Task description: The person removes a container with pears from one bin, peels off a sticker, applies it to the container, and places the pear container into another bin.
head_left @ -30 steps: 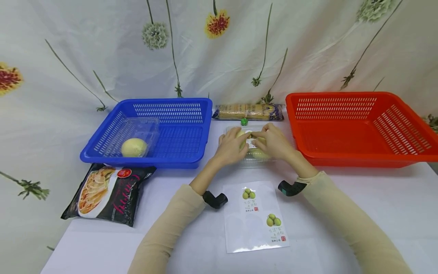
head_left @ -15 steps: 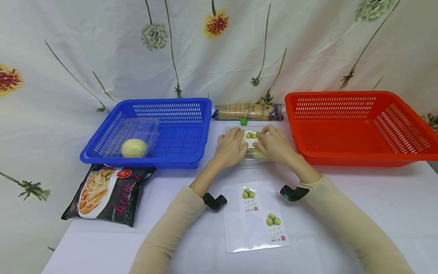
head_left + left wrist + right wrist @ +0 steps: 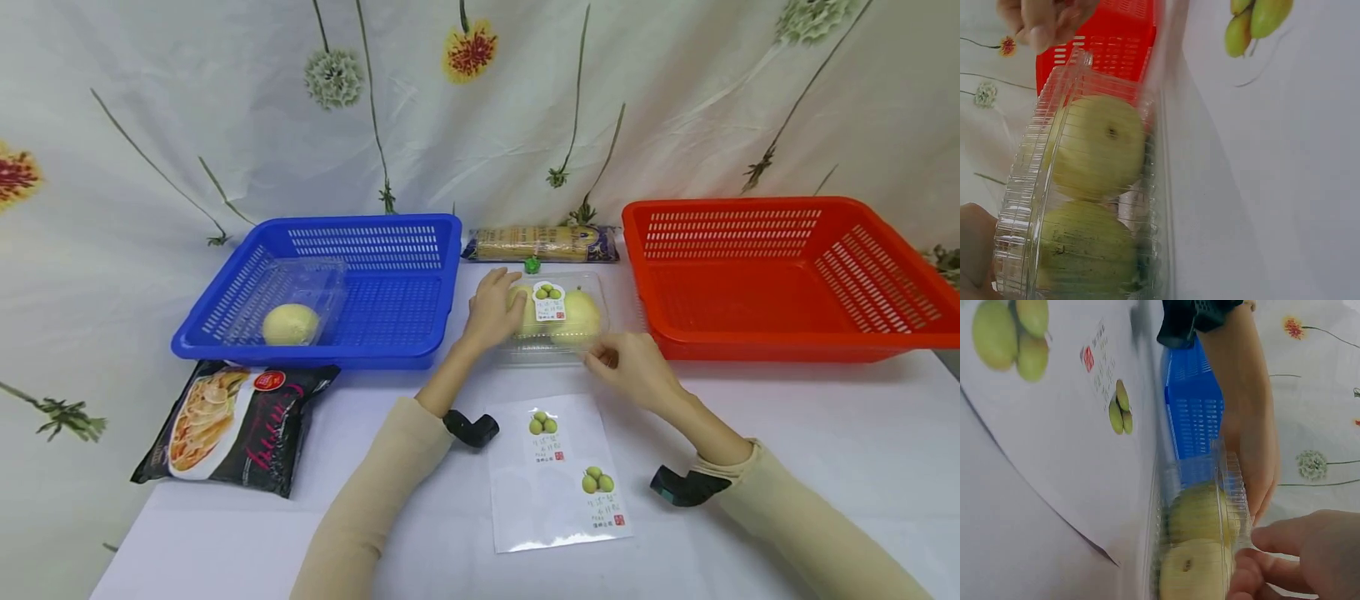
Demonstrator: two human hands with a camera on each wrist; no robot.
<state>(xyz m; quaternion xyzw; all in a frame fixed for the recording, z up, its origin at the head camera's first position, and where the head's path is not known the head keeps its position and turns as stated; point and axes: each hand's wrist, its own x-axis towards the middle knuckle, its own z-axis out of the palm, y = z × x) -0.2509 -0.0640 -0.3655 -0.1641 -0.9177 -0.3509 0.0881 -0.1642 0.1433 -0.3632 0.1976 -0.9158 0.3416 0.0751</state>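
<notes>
A clear plastic clamshell box (image 3: 525,354) stands mid-table, its lid down over yellow-green pears (image 3: 577,317). A small pear-printed sticker (image 3: 550,301) lies flat on the lid. My left hand (image 3: 493,310) rests at the box's left side, fingers extended over the lid. At the front right corner is my right hand (image 3: 633,367), its fingers loosely bent and a gap between thumb and fingers. In the right wrist view its fingertips (image 3: 1266,539) are right by the lid's edge. Nearer me lies a glossy sticker sheet (image 3: 551,517) with two pear designs.
On the left stands a blue basket (image 3: 390,360) with a clear open box (image 3: 330,279) and one pear (image 3: 291,324). A red basket (image 3: 780,346) is on the right. Behind are a noodle pack (image 3: 536,245) and a small green item (image 3: 532,265); a black food bag (image 3: 232,429) lies front left.
Both hands have come off the sticker, leaving it exposed. My right hand has moved toward me and right, to the box's front corner; my left has shifted slightly left.
</notes>
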